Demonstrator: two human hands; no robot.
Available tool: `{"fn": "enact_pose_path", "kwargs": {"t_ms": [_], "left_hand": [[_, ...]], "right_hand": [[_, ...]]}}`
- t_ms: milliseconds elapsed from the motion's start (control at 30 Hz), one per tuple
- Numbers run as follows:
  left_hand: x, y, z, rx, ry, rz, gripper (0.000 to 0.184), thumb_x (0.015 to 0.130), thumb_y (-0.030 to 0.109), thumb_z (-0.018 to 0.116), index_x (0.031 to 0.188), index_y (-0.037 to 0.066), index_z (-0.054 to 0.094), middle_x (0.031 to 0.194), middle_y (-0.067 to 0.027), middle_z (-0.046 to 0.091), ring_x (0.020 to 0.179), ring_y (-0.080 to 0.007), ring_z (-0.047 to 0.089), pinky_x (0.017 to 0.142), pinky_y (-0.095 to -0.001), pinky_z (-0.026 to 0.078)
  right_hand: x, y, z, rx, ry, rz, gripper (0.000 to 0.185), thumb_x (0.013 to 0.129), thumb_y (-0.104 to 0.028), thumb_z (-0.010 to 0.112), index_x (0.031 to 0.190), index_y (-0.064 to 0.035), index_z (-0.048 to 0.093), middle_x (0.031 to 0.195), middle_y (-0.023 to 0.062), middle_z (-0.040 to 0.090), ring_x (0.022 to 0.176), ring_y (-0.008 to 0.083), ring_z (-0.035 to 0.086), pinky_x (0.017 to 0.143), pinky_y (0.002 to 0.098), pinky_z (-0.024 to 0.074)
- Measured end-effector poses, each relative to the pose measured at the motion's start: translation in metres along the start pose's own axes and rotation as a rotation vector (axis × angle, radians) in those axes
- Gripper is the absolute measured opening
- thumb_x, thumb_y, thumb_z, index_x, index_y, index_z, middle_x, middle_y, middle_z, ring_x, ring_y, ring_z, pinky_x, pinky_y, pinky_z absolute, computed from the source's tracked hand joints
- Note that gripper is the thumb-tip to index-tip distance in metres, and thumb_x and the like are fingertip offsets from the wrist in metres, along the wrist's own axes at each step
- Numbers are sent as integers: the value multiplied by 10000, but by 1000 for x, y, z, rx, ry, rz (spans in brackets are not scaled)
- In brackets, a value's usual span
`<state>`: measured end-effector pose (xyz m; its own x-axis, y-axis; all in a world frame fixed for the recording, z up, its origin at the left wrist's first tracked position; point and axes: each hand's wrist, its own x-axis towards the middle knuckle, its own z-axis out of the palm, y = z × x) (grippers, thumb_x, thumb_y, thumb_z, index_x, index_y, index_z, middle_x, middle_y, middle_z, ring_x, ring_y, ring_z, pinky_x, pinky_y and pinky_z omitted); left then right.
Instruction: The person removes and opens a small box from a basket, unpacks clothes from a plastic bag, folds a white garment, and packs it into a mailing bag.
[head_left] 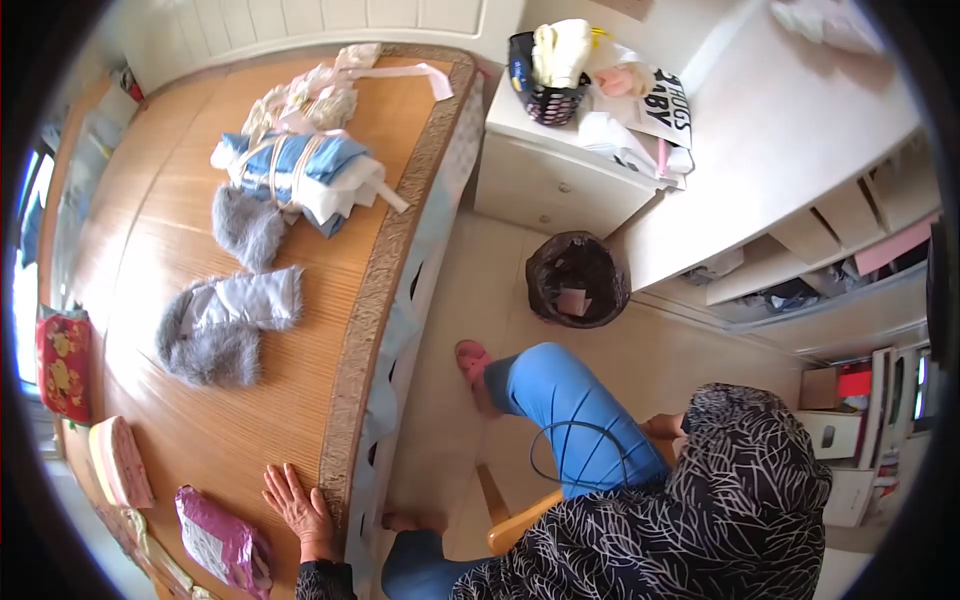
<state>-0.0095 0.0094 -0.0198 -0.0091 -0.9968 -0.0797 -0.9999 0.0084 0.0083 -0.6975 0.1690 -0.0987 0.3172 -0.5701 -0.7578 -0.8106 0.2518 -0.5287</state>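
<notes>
My left hand (pixel 300 508) lies flat on the bamboo-like mat (pixel 290 430), fingers spread, close to its patterned border. Beside it is a purple and white plastic package (pixel 222 540). My right hand (pixel 663 428) shows only in part next to my blue-trousered thigh, its fingers mostly hidden by the leg and sleeve. A thin dark cable loop (pixel 578 424) lies across that thigh. Farther up the mat are a grey furry scarf-like piece (pixel 228 325), another grey furry piece (pixel 250 228) and a tied bundle of blue and white cloth (pixel 300 165).
A black-lined waste bin (pixel 578 280) stands on the floor by a white drawer cabinet (pixel 560 185). On the cabinet are a dark basket (pixel 545 100) and a white printed bag (pixel 660 115). A red floral cushion (pixel 65 365) and folded pink cloth (pixel 122 462) sit along the mat's far-left side.
</notes>
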Motion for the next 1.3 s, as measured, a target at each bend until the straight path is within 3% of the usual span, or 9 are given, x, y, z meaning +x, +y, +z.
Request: {"fn": "enact_pose_path", "kwargs": {"t_ms": [100, 233, 300, 633, 867, 1000, 1067, 1233, 1300], "left_hand": [[-7, 19, 3, 35, -83, -173, 619, 884, 289, 420, 1431, 60, 239, 1507, -183, 148, 1388, -345, 146, 1106, -495, 136], [22, 57, -64, -239, -464, -202, 580, 894, 324, 422, 1392, 47, 317, 1411, -236, 335, 1267, -393, 374, 1023, -443, 348], [37, 69, -74, -166, -334, -72, 532, 895, 326, 441, 1336, 30, 400, 1250, -265, 497, 1135, -424, 489, 952, -421, 419], [65, 394, -187, -657, -680, 378, 429, 911, 227, 535, 1267, -10, 496, 1208, -145, 589, 1120, -176, 536, 968, -290, 396], [45, 557, -244, -540, -861, 746, 445, 887, 227, 578, 1295, 68, 495, 1203, -142, 592, 1113, -216, 553, 937, -293, 423], [62, 598, -253, -669, -670, 903, 500, 868, 155, 596, 1340, 77, 449, 1280, -116, 540, 1165, -206, 513, 955, -333, 419], [87, 622, -271, -767, -479, 1004, 587, 857, 151, 610, 1386, 61, 374, 1359, -121, 460, 1233, -218, 444, 1004, -359, 373], [91, 728, -301, -1019, -66, 1137, 897, 799, 287, 675, 1454, 16, 125, 1439, -197, 313, 1343, -244, 289, 1082, -385, 252], [100, 765, -278, -1110, -59, 1312, 649, 798, 101, 690, 1318, -20, 321, 1245, -140, 471, 1166, -211, 459, 1004, -350, 367]], "right_hand": [[0, 34, 21, -80, 138, -234, 275, 925, -267, 393, 1072, -98, 554, 891, 205, 636, 789, 384, 608, 762, 411, 475], [15, 33, 24, -182, -13, 49, 420, 949, -328, 329, 1022, -45, 630, 996, 238, 625, 951, 418, 583, 848, 461, 447], [1, 10, 10, -123, -2, 58, 446, 945, -366, 329, 1017, -45, 629, 1009, 239, 623, 948, 424, 584, 844, 472, 445], [-31, -17, -27, -67, 16, -148, 457, 894, -374, 389, 985, 13, 614, 1009, 274, 614, 918, 413, 606, 799, 459, 470], [37, 39, 26, 61, 43, -96, 408, 880, -364, 468, 930, 8, 628, 792, 204, 648, 792, 301, 657, 656, 380, 507], [-24, 60, -16, 1012, 25, -165, 379, 860, -380, 554, 851, -15, 656, 724, 104, 657, 653, 164, 651, 555, 288, 516], [25, 105, -29, 825, 63, 43, 323, 840, -308, 558, 706, -26, 643, 609, 78, 622, 544, 180, 613, 509, 304, 511], [-23, 196, -150, 1243, 793, 163, 229, 817, -231, 538, 700, -40, 582, 637, 80, 617, 537, 169, 587, 491, 291, 480], [-40, 226, -175, 1562, 1088, 52, 137, 823, -185, 546, 819, -50, 574, 751, 75, 631, 662, 177, 621, 594, 297, 523]]}}
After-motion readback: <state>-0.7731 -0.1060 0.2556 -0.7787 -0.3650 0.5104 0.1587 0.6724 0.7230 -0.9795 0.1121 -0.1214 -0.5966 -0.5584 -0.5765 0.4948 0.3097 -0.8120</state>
